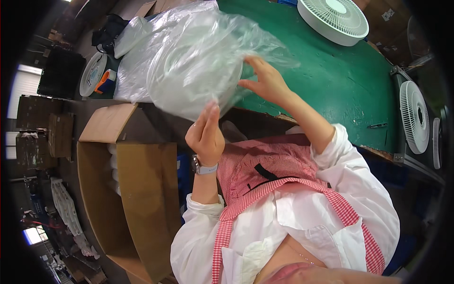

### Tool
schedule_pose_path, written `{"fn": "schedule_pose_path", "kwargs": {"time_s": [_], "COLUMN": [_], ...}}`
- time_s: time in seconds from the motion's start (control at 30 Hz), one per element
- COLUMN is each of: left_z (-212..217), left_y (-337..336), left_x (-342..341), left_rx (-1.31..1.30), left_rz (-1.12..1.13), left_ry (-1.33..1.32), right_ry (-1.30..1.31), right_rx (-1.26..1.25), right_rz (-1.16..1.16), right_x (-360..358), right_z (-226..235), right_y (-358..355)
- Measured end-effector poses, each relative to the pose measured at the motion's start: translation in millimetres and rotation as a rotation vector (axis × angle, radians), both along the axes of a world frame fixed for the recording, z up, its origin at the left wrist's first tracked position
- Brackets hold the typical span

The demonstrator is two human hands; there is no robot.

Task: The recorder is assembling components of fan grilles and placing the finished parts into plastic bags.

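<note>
Plastic bag (137,61) veils a round pale disc (198,71) over the near edge of the bench (326,90), blurring it. The left hand (206,137) bunches its fingertips at the near rim, grip impossible to tell; the right hand (270,84), thumb and fingers apart, flanks its right side. Open room stretches right toward a white fan grille (331,21), cropped above.

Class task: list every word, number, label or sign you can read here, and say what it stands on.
None can be read.
Pale label on the cardboard box, upper right: too small to read.
Wristwatch: dial too small to read.
</note>
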State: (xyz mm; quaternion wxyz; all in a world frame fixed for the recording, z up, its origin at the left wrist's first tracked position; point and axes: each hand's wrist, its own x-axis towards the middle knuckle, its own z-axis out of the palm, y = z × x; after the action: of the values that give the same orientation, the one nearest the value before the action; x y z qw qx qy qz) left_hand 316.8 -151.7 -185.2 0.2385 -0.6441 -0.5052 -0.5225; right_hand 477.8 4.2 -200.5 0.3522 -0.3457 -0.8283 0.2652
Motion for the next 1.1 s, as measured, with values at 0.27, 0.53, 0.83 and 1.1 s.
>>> {"fn": "schedule_pose_path", "kwargs": {"time_s": [0.27, 0.53, 0.83, 1.1], "left_z": [-3.1, -103.7, -179.3, -82.6], "left_y": [-94.7, -68.9, -20.4, 40.9], "left_x": [-57.8, -70.3, -4.7, 2.8], "left_rx": [-0.913, -0.558, -0.345, -0.945], "left_rz": [-0.343, -0.074, -0.576, -0.947], "left_ry": [-0.638, -1.718, -2.112, -1.643], "right_ry": [-0.878, -0.192, -0.279, 0.111], "right_rx": [0.541, 0.483, -0.286, -0.544], "right_rz": [-0.567, -0.537, 0.152, 0.064], "right_x": [122.1, 148.3, 42.9, 84.6], "right_z": [-52.0, 1.0, -76.1, -67.0], "right_y": [117.9, 109.8, 55.1, -43.6]}}
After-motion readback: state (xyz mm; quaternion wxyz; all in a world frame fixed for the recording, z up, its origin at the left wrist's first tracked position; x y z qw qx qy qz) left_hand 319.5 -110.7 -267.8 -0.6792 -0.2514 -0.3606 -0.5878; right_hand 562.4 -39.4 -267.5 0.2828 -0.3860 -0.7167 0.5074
